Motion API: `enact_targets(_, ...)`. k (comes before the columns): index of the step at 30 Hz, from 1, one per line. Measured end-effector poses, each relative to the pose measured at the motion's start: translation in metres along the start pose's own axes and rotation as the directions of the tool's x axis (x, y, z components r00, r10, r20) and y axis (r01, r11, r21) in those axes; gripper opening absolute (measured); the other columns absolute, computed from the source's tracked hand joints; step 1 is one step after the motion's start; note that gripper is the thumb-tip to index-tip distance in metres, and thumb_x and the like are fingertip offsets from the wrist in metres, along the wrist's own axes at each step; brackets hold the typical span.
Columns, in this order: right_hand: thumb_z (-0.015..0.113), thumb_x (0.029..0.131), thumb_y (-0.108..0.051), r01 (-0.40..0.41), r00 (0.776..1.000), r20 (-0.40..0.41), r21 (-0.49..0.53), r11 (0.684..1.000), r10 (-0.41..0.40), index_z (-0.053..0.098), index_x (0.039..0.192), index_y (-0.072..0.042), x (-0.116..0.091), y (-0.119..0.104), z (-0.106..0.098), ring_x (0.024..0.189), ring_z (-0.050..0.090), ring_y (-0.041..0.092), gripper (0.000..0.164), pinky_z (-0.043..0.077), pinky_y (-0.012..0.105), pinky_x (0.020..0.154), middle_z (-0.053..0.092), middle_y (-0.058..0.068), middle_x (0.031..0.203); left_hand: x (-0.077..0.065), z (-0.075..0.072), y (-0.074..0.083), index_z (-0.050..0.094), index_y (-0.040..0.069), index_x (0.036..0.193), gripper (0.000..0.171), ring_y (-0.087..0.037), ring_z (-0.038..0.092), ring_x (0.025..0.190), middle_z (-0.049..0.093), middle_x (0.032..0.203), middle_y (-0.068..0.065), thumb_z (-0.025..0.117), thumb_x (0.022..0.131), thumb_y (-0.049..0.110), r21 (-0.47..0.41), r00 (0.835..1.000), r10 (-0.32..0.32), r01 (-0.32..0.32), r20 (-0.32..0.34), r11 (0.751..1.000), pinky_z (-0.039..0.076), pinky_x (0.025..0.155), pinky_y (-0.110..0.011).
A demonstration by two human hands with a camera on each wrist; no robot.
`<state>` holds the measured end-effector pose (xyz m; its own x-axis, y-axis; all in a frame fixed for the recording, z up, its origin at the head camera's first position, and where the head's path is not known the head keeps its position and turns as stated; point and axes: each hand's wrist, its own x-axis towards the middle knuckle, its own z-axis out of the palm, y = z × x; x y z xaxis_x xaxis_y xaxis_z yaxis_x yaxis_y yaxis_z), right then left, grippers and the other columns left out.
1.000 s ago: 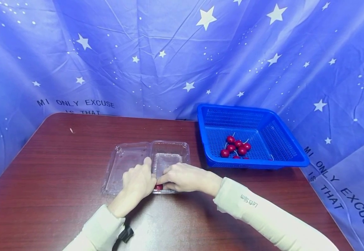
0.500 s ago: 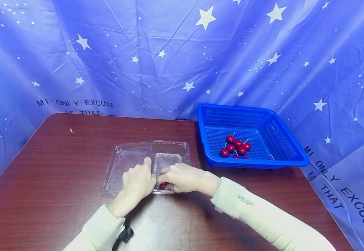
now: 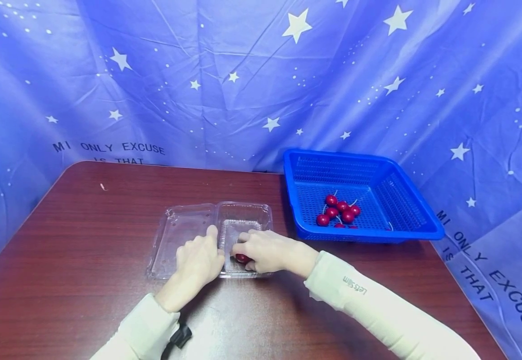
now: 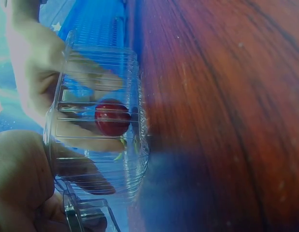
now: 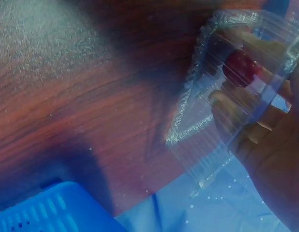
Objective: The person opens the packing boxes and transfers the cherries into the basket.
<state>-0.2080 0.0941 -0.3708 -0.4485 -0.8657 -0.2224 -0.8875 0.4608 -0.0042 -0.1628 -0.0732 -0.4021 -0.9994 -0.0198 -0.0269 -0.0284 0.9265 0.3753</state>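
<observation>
A clear plastic clamshell box [image 3: 245, 207] lies open on the table, its lid [image 3: 171, 245] folded flat to the left. At the hinge between lid and base, my left hand [image 3: 198, 257] grips the plastic edge. My right hand [image 3: 267, 251] reaches into the base and holds a red cherry [image 3: 243, 258] between thumb and fingers, near the front end. Through the clear wall in the left wrist view, the cherry [image 4: 112, 117] shows between the right fingers, a pale green stem below it. The right wrist view also shows the cherry [image 5: 239, 68] in the fingers.
A blue perforated basket [image 3: 364, 234] stands at the right, behind the right forearm, with several red cherries [image 3: 342, 206] on its floor. A small pale scrap [image 3: 103, 187] lies at the table's back left. A blue star-printed curtain [image 3: 225, 115] hangs around the table [image 3: 85, 240].
My right hand has moved the cherry away from the box's front left corner, slightly right and toward the back. The left hand stays at the hinge.
</observation>
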Motion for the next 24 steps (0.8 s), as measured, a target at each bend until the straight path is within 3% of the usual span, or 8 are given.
enact_targets(3,0.074,0.08,-0.016,0.005,1.0,-0.004,-0.014,1.0,-0.006,0.065,0.117,-0.02,0.0001,-0.0002,0.002,0.097,0.061,0.021,0.038,0.059,0.039,0.073,0.065,0.004,0.108,0.0002,0.0001,0.0001,0.048,0.006,0.094,0.023,-0.041,0.065,0.067,0.07,0.077,-0.022,0.059,0.083,0.023,0.0,1.0,-0.003,0.003,0.0,1.0,0.048,0.052,-0.05)
enact_targets(10,0.07,0.082,-0.008,0.031,0.999,-0.034,-0.033,0.999,-0.032,0.07,0.106,-0.018,-0.0004,0.0023,0.0038,0.089,0.064,0.02,0.027,0.059,0.036,0.067,0.066,0.003,0.096,-0.0003,-0.0008,0.0006,0.047,0.006,0.094,0.022,-0.04,0.065,0.066,0.069,0.075,-0.022,0.059,0.083,0.022,-0.002,1.0,-0.002,0.002,0.006,1.0,0.048,0.052,-0.049)
enact_targets(24,0.077,0.074,-0.004,-0.009,1.0,-0.007,0.025,1.0,0.009,0.068,0.102,-0.011,0.0005,0.0032,0.0048,0.082,0.065,0.019,0.03,0.057,0.032,0.075,0.064,0.006,0.092,-0.0012,-0.0002,0.001,0.047,0.006,0.092,0.02,-0.041,0.065,0.065,0.068,0.075,-0.023,0.058,0.082,0.019,-0.004,1.0,0.005,-0.005,-0.008,1.0,0.047,0.05,-0.049)
